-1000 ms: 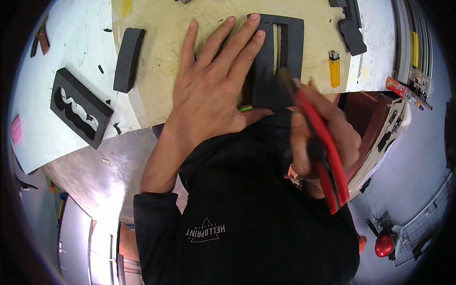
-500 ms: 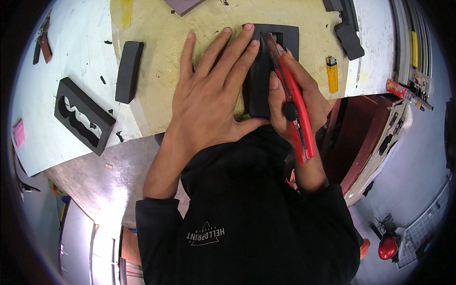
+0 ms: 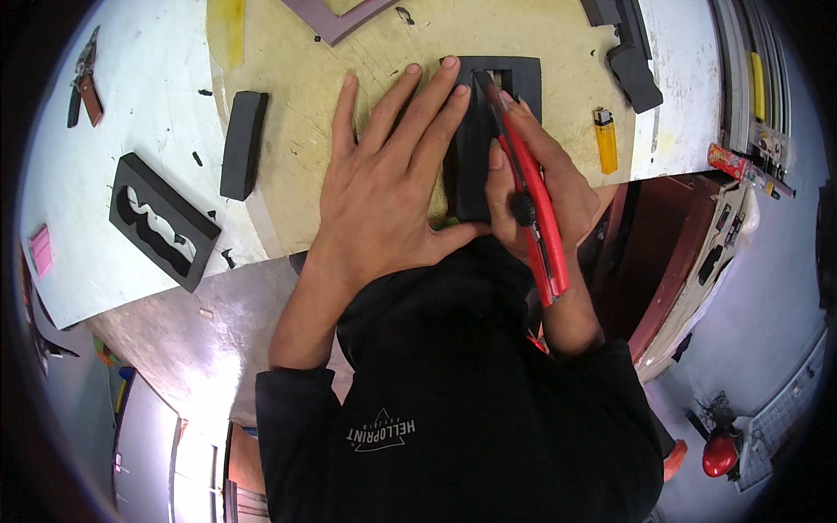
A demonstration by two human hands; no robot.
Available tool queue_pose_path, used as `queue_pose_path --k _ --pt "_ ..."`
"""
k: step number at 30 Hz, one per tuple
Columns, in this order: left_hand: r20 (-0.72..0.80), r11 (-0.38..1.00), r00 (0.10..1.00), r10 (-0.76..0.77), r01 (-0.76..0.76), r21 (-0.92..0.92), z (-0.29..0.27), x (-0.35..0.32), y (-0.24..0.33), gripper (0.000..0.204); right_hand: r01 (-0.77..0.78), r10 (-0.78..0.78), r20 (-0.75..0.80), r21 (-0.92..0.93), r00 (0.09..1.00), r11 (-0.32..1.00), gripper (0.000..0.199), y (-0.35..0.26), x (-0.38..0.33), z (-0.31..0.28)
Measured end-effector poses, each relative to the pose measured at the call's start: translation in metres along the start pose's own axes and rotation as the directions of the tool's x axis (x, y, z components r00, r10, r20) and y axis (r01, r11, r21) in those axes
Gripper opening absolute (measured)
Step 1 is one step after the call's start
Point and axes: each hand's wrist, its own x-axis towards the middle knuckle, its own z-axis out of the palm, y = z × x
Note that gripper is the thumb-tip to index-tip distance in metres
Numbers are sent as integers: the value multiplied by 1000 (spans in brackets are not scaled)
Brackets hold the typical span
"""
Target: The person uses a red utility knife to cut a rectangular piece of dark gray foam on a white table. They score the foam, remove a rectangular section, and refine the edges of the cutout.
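A black foam block (image 3: 475,187) lies at the table's near edge, with a narrow slot cut through its far part. Spread flat, my left hand (image 3: 379,179) presses on the block's left side with its fingertips and thumb; the rest of it lies over the table. My right hand (image 3: 545,179) is wrapped round a red utility knife (image 3: 547,235) with a black knob. The knife's blade points away from me, its tip at the slot in the foam. Where exactly the tip enters is hard to make out.
Left of my hands lie a black foam strip (image 3: 244,146), a foam block with a wavy cutout (image 3: 144,174) and a brown-handled tool (image 3: 87,87). To the right are a yellow lighter (image 3: 606,144) and black foam offcuts (image 3: 635,78). A purple-grey frame (image 3: 331,26) lies at the far edge.
The whole view has shifted a little, so the table things sit slightly lower. My left hand stays flat on the foam; the knife remains at the slot, its tip slightly farther left along it.
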Motion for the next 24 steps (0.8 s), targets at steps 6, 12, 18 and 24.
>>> queue_pose_path --k 6,12,18,24 --pt "0 1000 1000 9 -9 -1 0 0 0 111 56 -55 30 -12 998 998 34 4 3 -3" --pt "8 1000 1000 22 -22 8 -1 1 0 108 58 -58 32 12 998 998 35 7 1 -4" --pt "6 1000 1000 9 -9 7 0 -1 0 108 63 -62 12 -13 998 998 37 6 4 4" --pt "-5 1000 1000 4 -4 1 -2 1 2 106 85 -83 59 -47 995 995 40 4 7 1"
